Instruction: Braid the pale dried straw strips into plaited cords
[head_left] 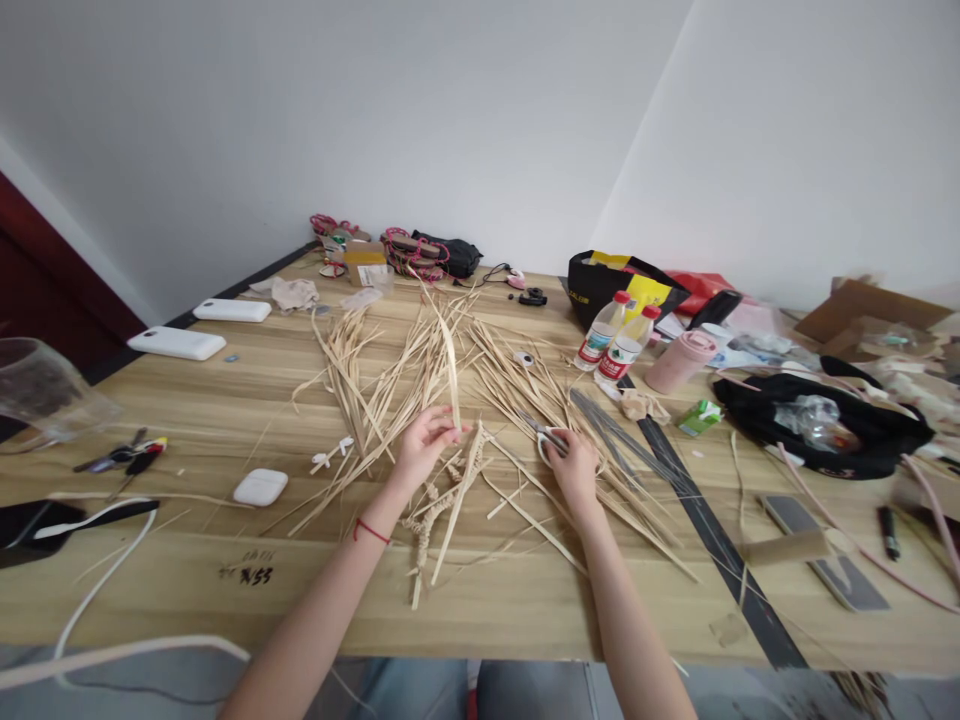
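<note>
My left hand (421, 447) pinches a pale straw strip (452, 375) that stands up and bends away over the table. Below it lies a plaited straw piece (442, 505) with loose ends pointing toward me. My right hand (573, 465) is closed round the white handles of a pair of scissors (546, 435) whose blades point left and away. Loose straw strips (390, 390) are spread across the wooden table (225, 420) around both hands. A red thread circles my left wrist.
Two plastic bottles (615, 340), a pink cup (679, 362) and a black-and-yellow bag (607, 282) stand at the right rear. White earbud case (260, 487), two white power banks (177, 343), pliers (120, 458), a black pouch (825, 420), a phone (825, 550).
</note>
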